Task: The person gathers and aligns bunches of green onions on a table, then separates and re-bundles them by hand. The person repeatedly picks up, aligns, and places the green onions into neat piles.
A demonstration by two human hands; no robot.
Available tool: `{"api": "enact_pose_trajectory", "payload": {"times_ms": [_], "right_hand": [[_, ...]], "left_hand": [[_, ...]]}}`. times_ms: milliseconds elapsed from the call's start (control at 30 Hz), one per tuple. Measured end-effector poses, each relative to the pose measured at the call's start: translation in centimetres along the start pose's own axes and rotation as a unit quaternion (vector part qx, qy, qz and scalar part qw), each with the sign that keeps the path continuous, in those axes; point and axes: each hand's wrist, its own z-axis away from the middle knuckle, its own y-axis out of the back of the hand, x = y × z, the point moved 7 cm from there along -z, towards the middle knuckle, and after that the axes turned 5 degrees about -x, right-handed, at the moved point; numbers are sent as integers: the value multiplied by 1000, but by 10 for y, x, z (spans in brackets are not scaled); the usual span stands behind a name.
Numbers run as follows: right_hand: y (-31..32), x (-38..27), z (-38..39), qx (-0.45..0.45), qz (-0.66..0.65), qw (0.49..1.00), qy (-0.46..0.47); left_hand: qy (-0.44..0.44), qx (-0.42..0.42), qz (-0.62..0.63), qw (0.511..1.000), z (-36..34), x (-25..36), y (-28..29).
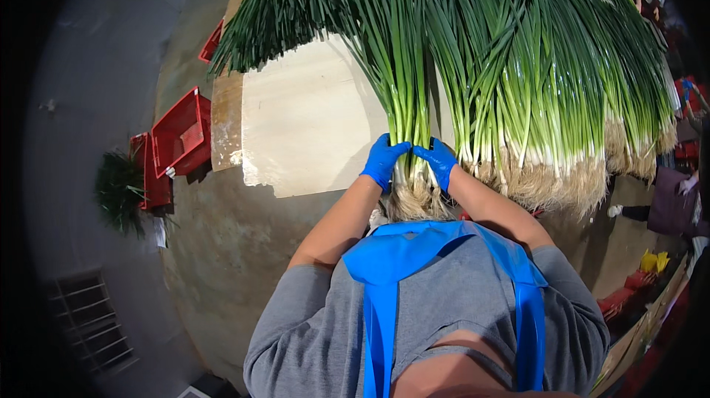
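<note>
A bunch of long green onions (403, 102) lies upright in the view at the centre, leaves toward the far side and pale roots toward my body. My left hand (383, 161), in a blue glove, is closed round its lower stems on the left. My right hand (436, 161), also gloved in blue, grips the same bunch from the right, thumbs near each other. To the left is a pale board (296, 132). Rows of more onions (555, 124) cover the right side of the work surface, and a dark leafy heap (281, 6) lies at the upper left.
Red crates (181, 132) stand on the floor at the left, with loose greens (115, 191) beside them. A grate (89, 309) is at the lower left. Another person (673, 198) in dark clothing is at the far right, near more red crates.
</note>
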Motion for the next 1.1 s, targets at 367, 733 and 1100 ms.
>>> {"api": "enact_pose_trajectory", "payload": {"times_ms": [367, 733, 1100], "right_hand": [[-17, -29, 25, -95, -158, 982, -30], [19, -27, 20, 57, 69, 996, -17], [12, -27, 33, 118, 359, 920, -103]], "left_hand": [[76, -169, 297, 937, 12, -3, 14], [69, -148, 278, 946, 24, 5, 15], [6, -8, -78, 997, 22, 2, 21]]}}
